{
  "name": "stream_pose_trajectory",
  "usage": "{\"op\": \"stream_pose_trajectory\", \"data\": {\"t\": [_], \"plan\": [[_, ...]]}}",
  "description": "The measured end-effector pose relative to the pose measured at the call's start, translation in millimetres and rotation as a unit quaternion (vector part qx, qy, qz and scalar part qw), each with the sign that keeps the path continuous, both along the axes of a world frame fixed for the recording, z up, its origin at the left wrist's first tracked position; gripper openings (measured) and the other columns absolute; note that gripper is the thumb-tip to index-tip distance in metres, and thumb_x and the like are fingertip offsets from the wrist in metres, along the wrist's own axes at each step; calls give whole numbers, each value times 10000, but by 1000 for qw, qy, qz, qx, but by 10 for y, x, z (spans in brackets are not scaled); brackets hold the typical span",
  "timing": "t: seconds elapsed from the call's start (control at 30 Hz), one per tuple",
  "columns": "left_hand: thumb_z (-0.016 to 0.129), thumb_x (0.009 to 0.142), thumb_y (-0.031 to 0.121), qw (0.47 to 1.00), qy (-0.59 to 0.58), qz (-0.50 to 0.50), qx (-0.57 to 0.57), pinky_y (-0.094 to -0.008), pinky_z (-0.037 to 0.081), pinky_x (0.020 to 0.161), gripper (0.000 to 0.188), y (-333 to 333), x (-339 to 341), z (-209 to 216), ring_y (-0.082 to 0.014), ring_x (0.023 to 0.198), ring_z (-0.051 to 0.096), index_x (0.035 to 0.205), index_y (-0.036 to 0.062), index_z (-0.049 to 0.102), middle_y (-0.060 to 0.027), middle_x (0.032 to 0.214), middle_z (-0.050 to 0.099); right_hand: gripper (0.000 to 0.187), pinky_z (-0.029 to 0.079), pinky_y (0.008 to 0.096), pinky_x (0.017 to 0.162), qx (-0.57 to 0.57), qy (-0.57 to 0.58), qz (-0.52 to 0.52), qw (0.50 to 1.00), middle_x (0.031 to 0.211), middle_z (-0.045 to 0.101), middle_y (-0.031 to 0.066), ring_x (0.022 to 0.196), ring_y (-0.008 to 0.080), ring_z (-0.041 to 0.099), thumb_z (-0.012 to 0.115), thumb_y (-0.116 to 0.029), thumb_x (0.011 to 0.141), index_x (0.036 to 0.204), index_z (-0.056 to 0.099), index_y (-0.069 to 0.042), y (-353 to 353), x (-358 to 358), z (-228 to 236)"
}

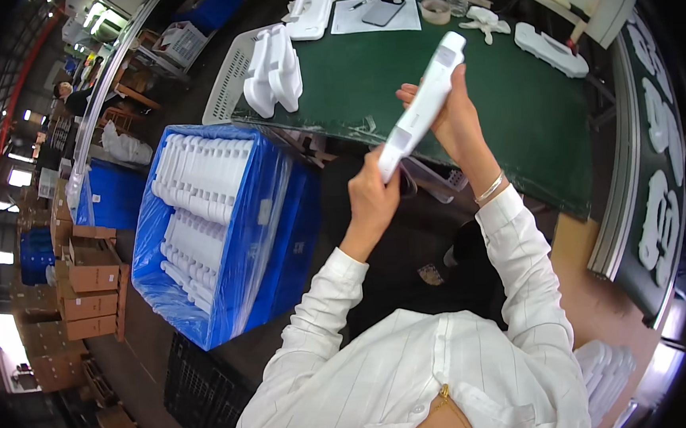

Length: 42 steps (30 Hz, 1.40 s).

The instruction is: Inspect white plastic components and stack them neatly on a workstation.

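A long white moulded plastic part (423,106), with recesses along its narrow edge, is held tilted above the near edge of the green table. My left hand (372,196) is closed around its lower end. My right hand (457,120) grips the upper half, thumb on the right side and fingertips showing past the left side. To the left, similar white parts (272,69) stand together on the table's corner. Another white part (311,11) lies behind them, and one more (549,50) rests at the far right.
A plastic-lined blue crate (238,301) with rows of white parts stands at my left. A white basket (226,79) adjoins the green table (504,123). Paper (341,19), a phone (384,11) and tape (435,11) lie at the back. At right, a conveyor (635,233) carries more parts.
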<state>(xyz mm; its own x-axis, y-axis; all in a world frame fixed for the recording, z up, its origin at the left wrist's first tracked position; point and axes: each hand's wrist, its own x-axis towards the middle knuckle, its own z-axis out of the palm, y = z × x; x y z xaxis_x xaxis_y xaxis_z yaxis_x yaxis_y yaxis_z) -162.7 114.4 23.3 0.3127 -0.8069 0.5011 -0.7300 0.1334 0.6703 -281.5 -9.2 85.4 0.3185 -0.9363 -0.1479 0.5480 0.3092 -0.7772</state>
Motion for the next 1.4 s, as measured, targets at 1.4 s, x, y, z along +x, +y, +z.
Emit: {"op": "stream_pose_trajectory", "data": {"t": [1.4], "plan": [[663,856,311,949,-280,145,16,-419,390,983,611,-1373,911,-337,-380,1137,509,1266,-80,437,-259,1229,525,770,264,454,1040,-101,864,-353,345,1234,536,183,1185,303,474,747,-445,687,1281,496,-25,-79,-5888,-108]]}}
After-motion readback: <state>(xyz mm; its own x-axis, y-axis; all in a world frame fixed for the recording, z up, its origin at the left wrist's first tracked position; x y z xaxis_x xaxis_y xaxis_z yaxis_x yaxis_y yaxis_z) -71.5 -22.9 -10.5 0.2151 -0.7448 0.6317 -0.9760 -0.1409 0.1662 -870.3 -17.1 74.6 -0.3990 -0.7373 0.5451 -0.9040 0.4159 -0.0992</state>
